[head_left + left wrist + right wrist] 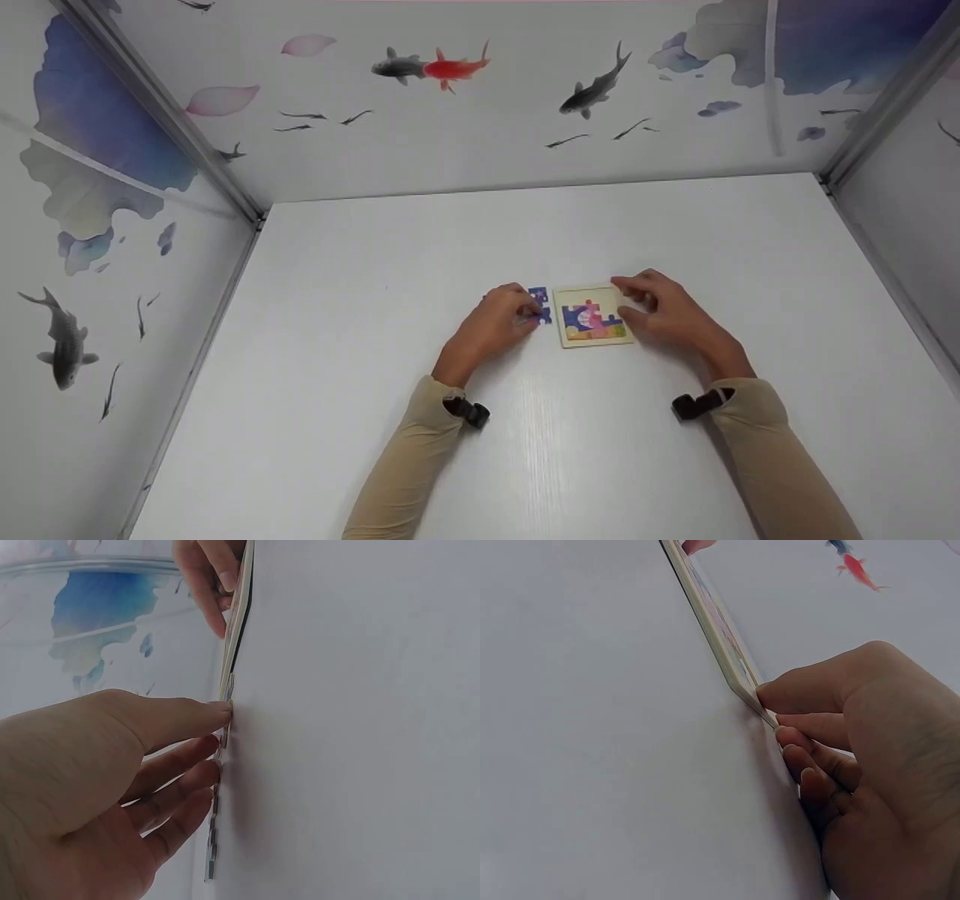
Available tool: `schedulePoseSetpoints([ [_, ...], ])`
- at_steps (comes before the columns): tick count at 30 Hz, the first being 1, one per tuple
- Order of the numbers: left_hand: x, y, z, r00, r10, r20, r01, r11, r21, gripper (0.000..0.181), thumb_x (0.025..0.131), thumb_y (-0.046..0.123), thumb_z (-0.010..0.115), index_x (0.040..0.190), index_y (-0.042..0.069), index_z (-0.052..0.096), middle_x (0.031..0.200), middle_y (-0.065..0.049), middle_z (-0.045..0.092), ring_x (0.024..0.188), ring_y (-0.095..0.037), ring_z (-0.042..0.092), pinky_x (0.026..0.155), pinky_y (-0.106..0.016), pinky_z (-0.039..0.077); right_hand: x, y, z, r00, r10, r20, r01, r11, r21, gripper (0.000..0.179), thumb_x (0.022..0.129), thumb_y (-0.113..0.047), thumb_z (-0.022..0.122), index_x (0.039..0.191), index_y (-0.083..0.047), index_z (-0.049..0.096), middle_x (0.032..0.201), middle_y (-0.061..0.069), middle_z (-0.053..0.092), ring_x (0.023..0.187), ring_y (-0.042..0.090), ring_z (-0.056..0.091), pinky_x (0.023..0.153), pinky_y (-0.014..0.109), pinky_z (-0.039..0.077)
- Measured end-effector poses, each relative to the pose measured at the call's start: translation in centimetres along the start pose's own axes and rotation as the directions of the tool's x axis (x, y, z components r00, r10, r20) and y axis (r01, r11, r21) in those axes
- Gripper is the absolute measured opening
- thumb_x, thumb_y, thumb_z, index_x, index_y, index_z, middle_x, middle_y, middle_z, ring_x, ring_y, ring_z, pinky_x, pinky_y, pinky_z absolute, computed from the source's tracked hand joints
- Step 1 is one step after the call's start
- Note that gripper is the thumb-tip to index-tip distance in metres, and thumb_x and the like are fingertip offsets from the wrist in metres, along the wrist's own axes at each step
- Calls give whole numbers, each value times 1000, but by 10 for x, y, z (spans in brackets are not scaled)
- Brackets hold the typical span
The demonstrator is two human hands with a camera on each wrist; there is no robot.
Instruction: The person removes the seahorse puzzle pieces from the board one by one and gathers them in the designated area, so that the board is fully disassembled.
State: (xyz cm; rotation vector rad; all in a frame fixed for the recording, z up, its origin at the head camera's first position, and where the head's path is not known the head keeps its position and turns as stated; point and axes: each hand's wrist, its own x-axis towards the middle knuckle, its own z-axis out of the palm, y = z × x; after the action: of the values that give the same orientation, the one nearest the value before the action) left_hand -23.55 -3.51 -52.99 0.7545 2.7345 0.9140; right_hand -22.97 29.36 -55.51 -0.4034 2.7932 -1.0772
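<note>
A square wooden puzzle board [592, 345] lies flat, its lower part filled with blue, pink, orange and green jigsaw pieces, bare wood showing above. Just left of it lie loose purple-blue jigsaw pieces [538, 293], seen edge-on in the left wrist view. My left hand [499, 319] is over them, the thumb [202, 714] and index finger pinching one piece at its edge. Its other fingers rest along the row. At the board's right side, my right hand [664, 311] grips the rim, with fingertips [769, 696] at the frame's edge and the remaining fingers curled beneath.
The white table [420, 247] extends around the board on every side. Walls printed with fish [596, 94] and petals stand at the back and sides. A black strap [466, 411] circles the left wrist, and another strap [701, 405] the right.
</note>
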Motion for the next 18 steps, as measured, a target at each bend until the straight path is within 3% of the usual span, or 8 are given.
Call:
schedulePoseSetpoints([
  [8,3,6,1,998,55,-9,-55,998,14,24,102,12,75,126,10,80,122,-7,71,112,-19,68,101,-31,58,2,-2,1,999,-31,-27,32,999,8,52,101,-20,74,152,-12,63,116,11,62,103,24,52,88,32,45],
  [18,24,32,23,993,116,27,-113,990,-82,27,103,13,74,130,9,77,124,-5,73,110,-15,69,99,-24,57,2,3,0,998,-49,-27,49,999,1,51,102,-19,74,152,-13,63,117,11,63,101,23,52,87,33,45],
])
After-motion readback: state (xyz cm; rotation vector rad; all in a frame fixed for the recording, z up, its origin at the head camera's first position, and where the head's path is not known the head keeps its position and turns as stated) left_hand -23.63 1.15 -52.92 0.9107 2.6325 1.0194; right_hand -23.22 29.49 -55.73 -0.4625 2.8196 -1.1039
